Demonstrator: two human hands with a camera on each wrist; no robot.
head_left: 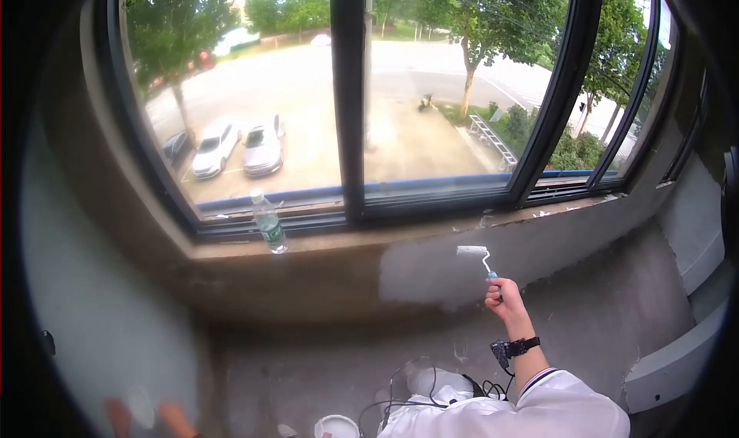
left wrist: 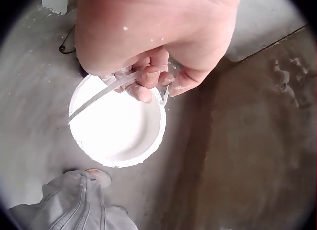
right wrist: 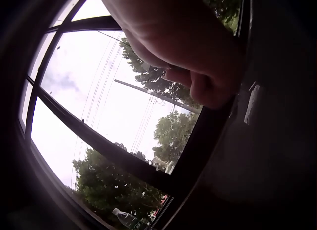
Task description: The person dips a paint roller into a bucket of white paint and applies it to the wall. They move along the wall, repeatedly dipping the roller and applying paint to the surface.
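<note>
In the head view my right hand [head_left: 504, 298] grips the blue handle of a small paint roller [head_left: 472, 250]. The roller's white sleeve overlaps the pale grey wall patch [head_left: 408, 275] below the windowsill. The right wrist view shows that hand [right wrist: 188, 46] from behind, with the white sleeve [right wrist: 251, 105] beyond it against the dark wall. My left hand [left wrist: 161, 36] has its fingers curled round the thin handle [left wrist: 101, 97] of a white bucket [left wrist: 163, 131], and flecks of white mark its skin. White paint fills the lower part of the bucket.
A water bottle [head_left: 269, 224] stands on the windowsill [head_left: 323, 242] left of the roller. Dark window frames [head_left: 350, 91] rise above the sill. Black cables [head_left: 392, 403] lie across my white clothing. A pale ledge [head_left: 677, 353] juts out at the right.
</note>
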